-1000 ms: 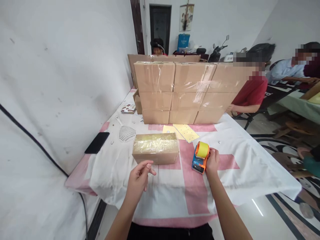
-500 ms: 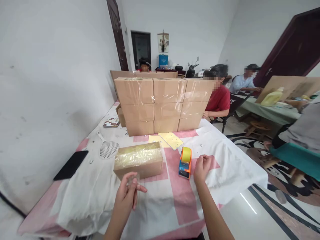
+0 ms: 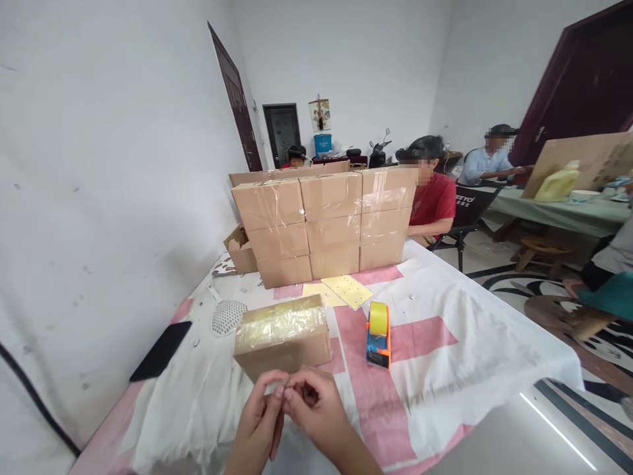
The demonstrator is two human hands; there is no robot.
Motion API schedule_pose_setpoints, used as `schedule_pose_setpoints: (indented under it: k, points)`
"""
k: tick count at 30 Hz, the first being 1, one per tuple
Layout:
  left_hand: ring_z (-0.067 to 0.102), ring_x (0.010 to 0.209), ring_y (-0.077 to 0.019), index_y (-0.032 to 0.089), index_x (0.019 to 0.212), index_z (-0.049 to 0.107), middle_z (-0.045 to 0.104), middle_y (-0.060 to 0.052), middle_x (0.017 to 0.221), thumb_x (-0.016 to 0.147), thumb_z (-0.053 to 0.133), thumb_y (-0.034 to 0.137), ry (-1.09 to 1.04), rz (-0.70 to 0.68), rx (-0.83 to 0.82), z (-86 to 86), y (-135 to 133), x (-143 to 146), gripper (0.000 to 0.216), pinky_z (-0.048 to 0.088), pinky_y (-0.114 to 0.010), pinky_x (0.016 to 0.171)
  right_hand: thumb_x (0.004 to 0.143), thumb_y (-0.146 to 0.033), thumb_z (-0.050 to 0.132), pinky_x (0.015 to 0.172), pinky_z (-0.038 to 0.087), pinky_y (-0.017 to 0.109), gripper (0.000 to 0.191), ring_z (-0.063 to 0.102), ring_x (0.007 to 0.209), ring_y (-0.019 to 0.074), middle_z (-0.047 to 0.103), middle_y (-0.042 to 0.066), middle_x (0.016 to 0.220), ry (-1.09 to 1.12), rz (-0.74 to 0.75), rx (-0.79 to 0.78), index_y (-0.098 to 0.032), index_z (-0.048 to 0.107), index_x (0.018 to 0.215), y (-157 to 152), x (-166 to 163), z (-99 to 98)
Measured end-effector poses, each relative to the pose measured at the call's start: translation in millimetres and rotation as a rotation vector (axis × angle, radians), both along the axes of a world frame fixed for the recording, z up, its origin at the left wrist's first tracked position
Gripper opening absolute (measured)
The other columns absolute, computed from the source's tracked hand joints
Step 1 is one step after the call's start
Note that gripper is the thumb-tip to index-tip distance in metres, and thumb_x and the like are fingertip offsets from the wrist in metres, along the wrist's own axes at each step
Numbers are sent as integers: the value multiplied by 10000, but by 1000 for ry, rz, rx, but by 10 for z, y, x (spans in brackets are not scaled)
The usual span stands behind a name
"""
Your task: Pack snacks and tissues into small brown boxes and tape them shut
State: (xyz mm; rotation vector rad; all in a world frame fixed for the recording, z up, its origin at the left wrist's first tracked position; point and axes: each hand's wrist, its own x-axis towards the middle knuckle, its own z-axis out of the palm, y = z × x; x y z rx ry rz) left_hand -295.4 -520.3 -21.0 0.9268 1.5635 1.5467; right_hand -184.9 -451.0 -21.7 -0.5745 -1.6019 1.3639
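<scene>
Since the earlier frame, the right hand [image 3: 316,406] has left the tape dispenser [image 3: 378,335] and joined the left hand [image 3: 260,419]; both hands now pinch fingertips together around something too small to identify. One sealed box [image 3: 283,335] lies on the worktop [image 3: 445,349] just beyond them at 12 o'clock, long axis running 9 to 3. One dispenser stands at 1 o'clock, pointing 6 to 12. Nine stacked boxes [image 3: 329,224] form a wall behind.

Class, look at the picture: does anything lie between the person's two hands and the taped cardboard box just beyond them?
Nothing visible does. The left hand and right hand meet fingertip to fingertip just in front of the taped box; only bare tablecloth shows there.
</scene>
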Motion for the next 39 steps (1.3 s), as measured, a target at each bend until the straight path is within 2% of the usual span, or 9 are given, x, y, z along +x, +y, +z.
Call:
schedule_pose_setpoints:
  k: [7, 10, 14, 25, 28, 31, 33, 36, 39]
  points:
    - [274, 285, -62, 218, 1075, 569, 373, 117, 402, 897, 595, 716, 42, -51, 16, -53, -113, -77, 530, 125, -158, 375, 905, -467, 677, 524, 343, 240, 324, 477, 543, 111, 581, -18, 599, 3, 51, -101, -200, 602, 737, -141, 17, -32]
    - [300, 284, -66, 209, 1105, 558, 473, 91, 431, 887, 584, 736, 42, -72, 23, -42, -135, -16, 571, 139, -159, 359, 895, -501, 693, 510, 321, 245, 398, 457, 504, 105, 569, -22, 543, -14, 94, -128, -203, 558, 669, -176, 84, 28]
    - [309, 296, -61, 195, 1143, 566, 588, 45, 494, 912, 558, 705, 54, -26, 33, 85, -177, 100, 559, 152, -158, 365, 866, -487, 718, 515, 342, 251, 384, 464, 466, 107, 574, -26, 496, -42, 120, -192, -210, 542, 668, -242, 137, 99]
    - [449, 372, -125, 175, 1144, 709, 547, 42, 448, 933, 575, 552, 329, -151, -43, 528, -195, -133, 452, 368, -215, 426, 818, -246, 590, 561, 309, 250, 206, 412, 567, 106, 456, -58, 587, -167, 166, -103, -214, 477, 649, -199, 217, 332]
    - [533, 467, -132, 205, 1077, 782, 697, -18, 647, 919, 625, 511, 417, -71, 10, 654, -95, -196, 378, 438, -234, 479, 816, -281, 556, 553, 289, 250, 201, 380, 574, 109, 413, -58, 581, -125, 176, -151, -215, 476, 644, -63, 204, 406]
    - [690, 789, -199, 233, 1017, 827, 781, -78, 986, 906, 664, 461, 535, -64, 99, 719, 61, -274, 301, 550, -277, 688, 799, -302, 541, 538, 274, 252, 194, 363, 563, 111, 405, -57, 565, -118, 171, -182, -217, 482, 635, 88, 161, 430]
    - [708, 924, -232, 227, 1019, 830, 781, -86, 1016, 909, 656, 441, 540, -105, 130, 730, 180, -321, 297, 562, -309, 807, 798, -324, 540, 538, 273, 254, 212, 370, 563, 111, 416, -53, 569, -126, 159, -173, -218, 476, 625, 180, 119, 433]
    - [694, 736, -199, 198, 1064, 810, 773, -65, 873, 915, 623, 449, 453, -141, 90, 751, 354, -379, 347, 552, -304, 736, 806, -371, 543, 522, 265, 256, 244, 366, 533, 108, 412, -59, 540, -109, 139, -189, -227, 470, 624, 290, 42, 438]
    - [580, 541, -142, 186, 1076, 794, 732, -27, 770, 921, 582, 443, 497, -54, 70, 835, 516, -462, 368, 490, -278, 627, 805, -372, 545, 494, 255, 255, 241, 352, 482, 101, 412, -69, 489, -65, 137, -252, -233, 466, 624, 343, -45, 402]
